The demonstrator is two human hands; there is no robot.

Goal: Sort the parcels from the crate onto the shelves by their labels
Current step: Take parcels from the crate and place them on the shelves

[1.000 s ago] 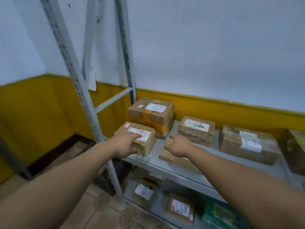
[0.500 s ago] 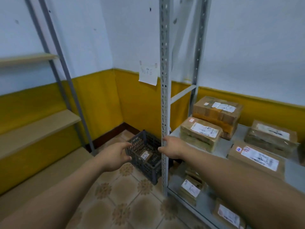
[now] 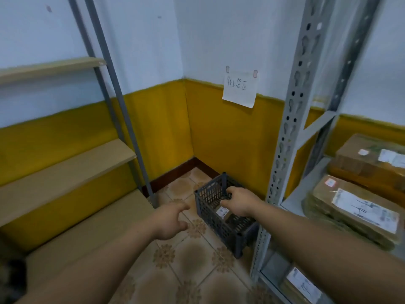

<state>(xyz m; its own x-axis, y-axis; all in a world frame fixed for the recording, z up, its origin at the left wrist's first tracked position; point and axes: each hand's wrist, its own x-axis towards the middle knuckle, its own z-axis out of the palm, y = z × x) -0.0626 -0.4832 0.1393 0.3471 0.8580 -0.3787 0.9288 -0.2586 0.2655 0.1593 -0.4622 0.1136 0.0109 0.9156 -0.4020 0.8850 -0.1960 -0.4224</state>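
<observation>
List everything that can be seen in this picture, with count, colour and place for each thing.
Grey perforated metal rack: one, grey, at right.
Dark grey plastic lattice crate: one, dark grey, on the floor beside the rack.
Small brown cardboard parcel with white label: one, brown, inside the crate.
Larger brown cardboard parcels: three, brown, on the rack at right.
Beige wooden shelf boards: three, beige, at left.
White handwritten paper sign: one, white, on the wall above the crate.
Left hand: one, open, left of the crate.
Right hand: one, fingers loosely curled, over the crate.
</observation>
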